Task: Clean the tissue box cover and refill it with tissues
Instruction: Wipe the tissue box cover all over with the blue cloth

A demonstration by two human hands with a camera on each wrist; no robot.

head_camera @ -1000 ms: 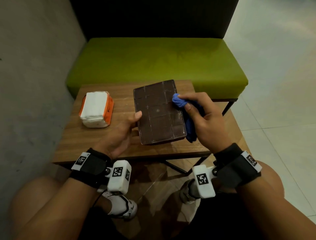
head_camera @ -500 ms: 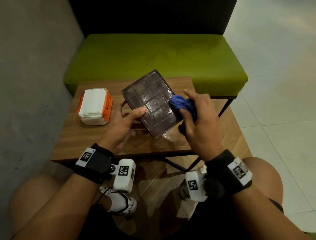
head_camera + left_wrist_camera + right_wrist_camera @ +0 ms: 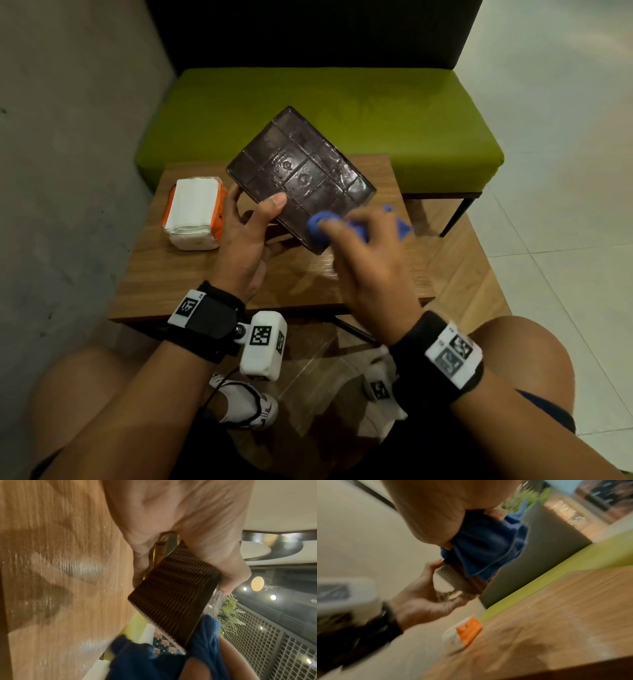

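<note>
The dark brown tissue box cover (image 3: 301, 174) is lifted off the wooden table (image 3: 212, 277) and tilted, its flat panelled side facing me. My left hand (image 3: 246, 236) grips its near left edge, thumb on top; the ribbed side wall (image 3: 171, 599) shows in the left wrist view. My right hand (image 3: 363, 253) holds a bunched blue cloth (image 3: 322, 226) against the cover's near right corner, where the cloth (image 3: 486, 547) drapes over the ribbed wall (image 3: 467, 584). A white tissue pack in orange wrap (image 3: 195, 212) lies on the table's left side.
A green upholstered bench (image 3: 342, 116) with a black back stands right behind the table. A grey wall (image 3: 68, 171) closes off the left. Pale floor tiles (image 3: 565, 171) spread out to the right. My knees sit below the table's near edge.
The cover went from lying flat on the table to lifted and turned in my left hand. My right hand slid the blue cloth down from the cover's right edge to its near corner.
</note>
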